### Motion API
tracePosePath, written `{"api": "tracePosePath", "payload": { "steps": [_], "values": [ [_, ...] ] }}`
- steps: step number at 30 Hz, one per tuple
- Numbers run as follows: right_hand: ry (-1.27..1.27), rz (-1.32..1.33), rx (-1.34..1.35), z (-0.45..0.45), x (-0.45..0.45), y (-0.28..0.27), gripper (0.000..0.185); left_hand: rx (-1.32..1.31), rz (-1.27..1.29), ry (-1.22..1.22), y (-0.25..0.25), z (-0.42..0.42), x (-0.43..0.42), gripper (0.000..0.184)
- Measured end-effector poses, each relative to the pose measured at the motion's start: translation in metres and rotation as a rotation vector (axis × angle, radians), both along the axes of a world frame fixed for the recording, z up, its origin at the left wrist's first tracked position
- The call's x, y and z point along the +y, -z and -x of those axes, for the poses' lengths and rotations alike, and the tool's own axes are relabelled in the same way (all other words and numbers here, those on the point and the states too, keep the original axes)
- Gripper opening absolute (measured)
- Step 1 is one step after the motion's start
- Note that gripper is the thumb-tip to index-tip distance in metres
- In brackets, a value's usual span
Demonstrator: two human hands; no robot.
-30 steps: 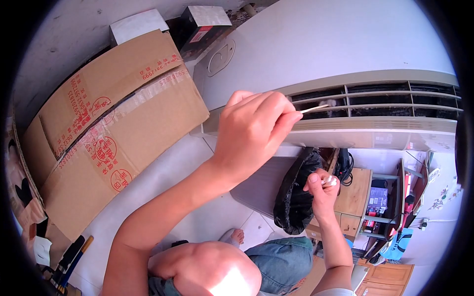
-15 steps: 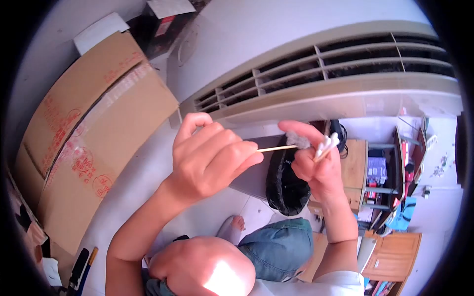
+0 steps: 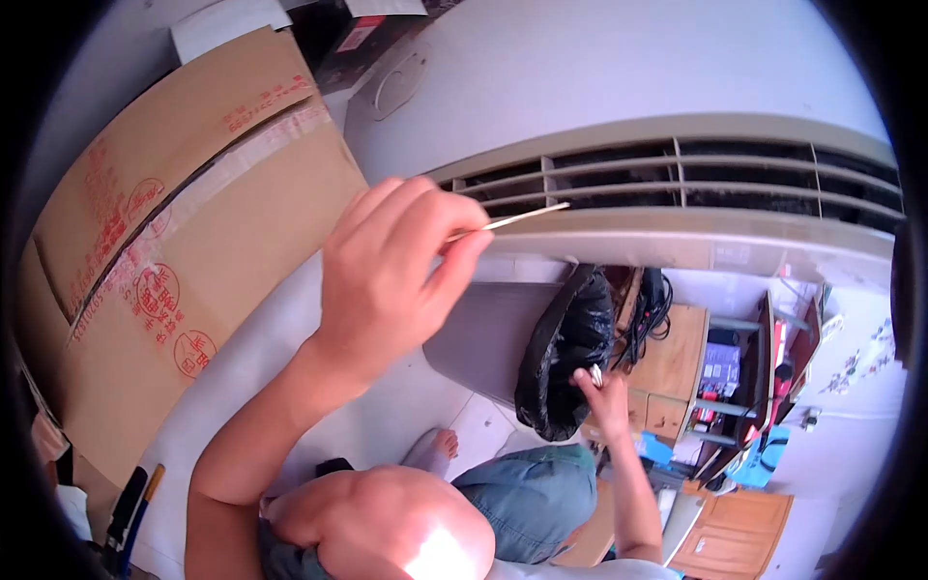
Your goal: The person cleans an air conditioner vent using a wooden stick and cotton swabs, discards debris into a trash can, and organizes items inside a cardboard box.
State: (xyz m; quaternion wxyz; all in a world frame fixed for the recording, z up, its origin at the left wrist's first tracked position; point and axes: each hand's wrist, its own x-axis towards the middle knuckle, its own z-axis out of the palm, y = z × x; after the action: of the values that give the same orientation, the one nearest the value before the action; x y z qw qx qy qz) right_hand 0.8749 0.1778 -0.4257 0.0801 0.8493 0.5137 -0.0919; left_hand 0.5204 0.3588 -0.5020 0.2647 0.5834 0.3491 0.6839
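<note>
My left hand [image 3: 391, 266] is closed on a thin swab stick [image 3: 527, 216], pinched between thumb and fingers. The stick's far end lies over the lower edge of a white appliance's slatted vent [image 3: 744, 179]; whether they touch is unclear. No grey clump shows on that end. Lower right, my right hand [image 3: 607, 401] is closed around a few white-tipped cotton swabs [image 3: 595, 375], beside the opening of a grey bin [image 3: 483, 338] lined with a black bag [image 3: 565, 358].
A large cardboard box [image 3: 232, 222] stands on the left, with smaller boxes behind it. A wooden cabinet [image 3: 667, 362], black cables [image 3: 652, 314] and a shelf of goods are on the right. My bare knee and a blue-clad leg [image 3: 532, 493] are at the bottom.
The grey fluff has gone from the stick's end. My left hand has risen toward the vent. My right hand has moved away from the stick and down beside the bin's opening.
</note>
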Motion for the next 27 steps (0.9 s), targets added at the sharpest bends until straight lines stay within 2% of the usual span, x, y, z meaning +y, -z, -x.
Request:
{"api": "tracePosePath", "payload": {
  "steps": [3,6,7,18,24,27],
  "values": [
    [0.119,-0.079,0.07,0.01,-0.001,0.001,0.021,0.021,0.006,-0.045,-0.009,-0.002,0.009,0.015],
    [0.117,-0.044,0.246,0.033,0.008,-0.004,0.032,0.048,-0.016,-0.052,-0.014,-0.001,0.016,0.015],
    [0.17,-0.063,0.308,0.029,0.01,-0.002,0.041,0.053,-0.033,-0.058,-0.015,-0.001,0.018,0.015],
    [0.089,-0.12,0.347,0.053,0.038,-0.008,0.023,0.457,-0.212,-0.172,-0.036,-0.024,0.029,0.01],
    [0.049,-0.199,0.396,0.052,0.037,-0.002,0.018,0.159,-0.36,-0.313,-0.016,-0.036,0.026,0.013],
    [0.097,-0.187,0.394,0.058,0.039,-0.007,0.017,0.174,-0.323,-0.279,-0.017,-0.03,0.018,0.014]
  ]
}}
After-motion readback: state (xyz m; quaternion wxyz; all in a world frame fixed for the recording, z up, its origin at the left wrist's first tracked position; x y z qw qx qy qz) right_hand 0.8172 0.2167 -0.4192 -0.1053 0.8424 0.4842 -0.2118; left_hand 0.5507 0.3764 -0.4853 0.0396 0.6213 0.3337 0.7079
